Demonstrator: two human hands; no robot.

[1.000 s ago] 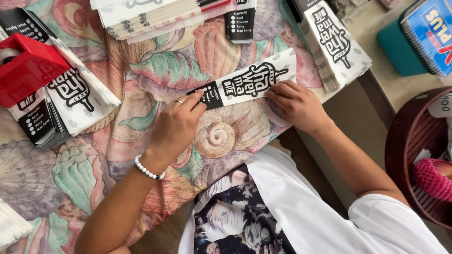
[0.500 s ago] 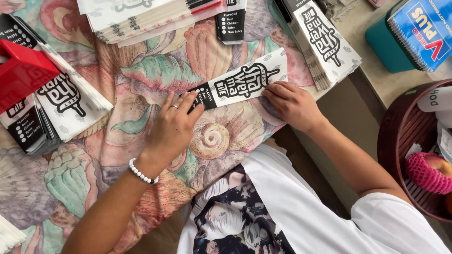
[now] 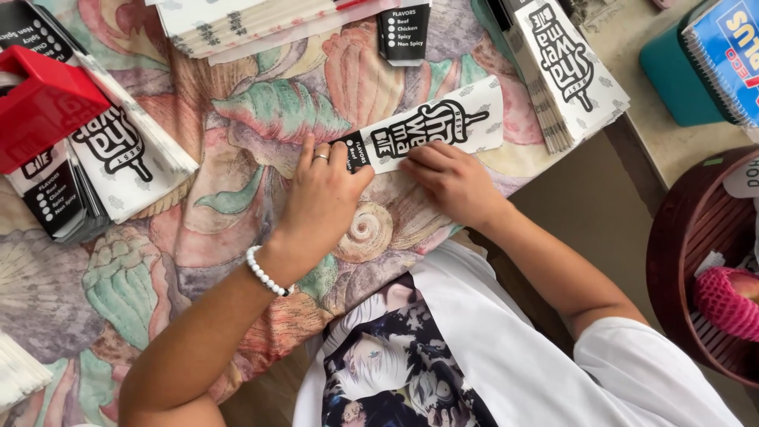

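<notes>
I note both hands flat on the paper sleeve (image 3: 431, 134), left hand (image 3: 322, 198) pinning its dark end, right hand (image 3: 455, 180) mid-length, sleeve running up-right.

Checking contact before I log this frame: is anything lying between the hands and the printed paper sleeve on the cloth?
Nothing visible. The left hand rests on the black end of the paper sleeve, and the right hand presses its lower edge directly against the patterned cloth.

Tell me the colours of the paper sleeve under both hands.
White paper sleeve with black lettering and a black end panel; seen in the head view.
</notes>
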